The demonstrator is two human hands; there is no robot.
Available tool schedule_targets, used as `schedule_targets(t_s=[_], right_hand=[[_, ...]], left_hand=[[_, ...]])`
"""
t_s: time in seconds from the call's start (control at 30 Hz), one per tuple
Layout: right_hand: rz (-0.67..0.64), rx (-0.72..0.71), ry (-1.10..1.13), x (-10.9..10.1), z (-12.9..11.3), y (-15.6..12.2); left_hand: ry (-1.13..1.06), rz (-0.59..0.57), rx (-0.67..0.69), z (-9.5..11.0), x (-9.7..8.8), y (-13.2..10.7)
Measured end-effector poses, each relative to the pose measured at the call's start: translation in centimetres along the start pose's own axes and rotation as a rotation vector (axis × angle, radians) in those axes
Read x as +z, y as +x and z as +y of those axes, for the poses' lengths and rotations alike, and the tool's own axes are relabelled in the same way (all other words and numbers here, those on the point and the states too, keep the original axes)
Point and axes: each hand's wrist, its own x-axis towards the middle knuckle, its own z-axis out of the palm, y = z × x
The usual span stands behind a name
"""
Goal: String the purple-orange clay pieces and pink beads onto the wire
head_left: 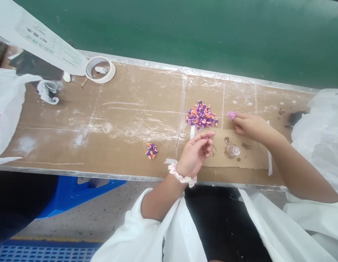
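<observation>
My left hand [197, 150] is pinched closed above the near side of the cardboard piece [252, 160]. A tiny dark pink spot shows at its fingertips, too small to name. My right hand [249, 126] has its bent fingertips at a small heap of tiny pink pieces [232, 115]; what they pinch is hidden. Beyond my left hand lies a large pile of small purple, orange and pink figures [201, 115]. Several similar figures form a smaller cluster [151, 151] to the left. Between my hands, a small clear round dish [233, 150] sits on the cardboard among wet stains.
A roll of white tape [111, 72] lies at the back left, near a printed white sheet [48, 40] and a crumpled cloth [48, 91]. White plastic [321, 127] covers the right end. A blue stool [76, 198] stands below the table's front edge.
</observation>
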Motion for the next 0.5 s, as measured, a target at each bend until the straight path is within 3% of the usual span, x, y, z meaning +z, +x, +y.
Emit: schedule_targets(t_s=[0.17,0.23,0.3,0.37,0.5], right_hand=[[0.047,-0.053,0.165,-1.3,-0.8,-0.7],[0.148,-0.077,0.227,-1.9,-2.5,-1.9],[0.368,-0.214,0.321,-2.3,-4.4,-3.4],[0.487,-0.316,0.313,-2.4,-6.1,-4.7],[0.588,-0.402,0.132,-2.0,-7.6,-6.2]], left_hand=[[0.217,-0.047,0.065,-0.6,0.3,-0.4],[0.333,-0.099,0.108,-0.8,0.7,-0.7],[0.392,-0.151,0.142,-1.0,1.2,-1.1],[0.421,-0.175,0.152,-1.2,1.7,-1.5],[0.464,-0.181,0.13,-1.6,2.3,-1.9]])
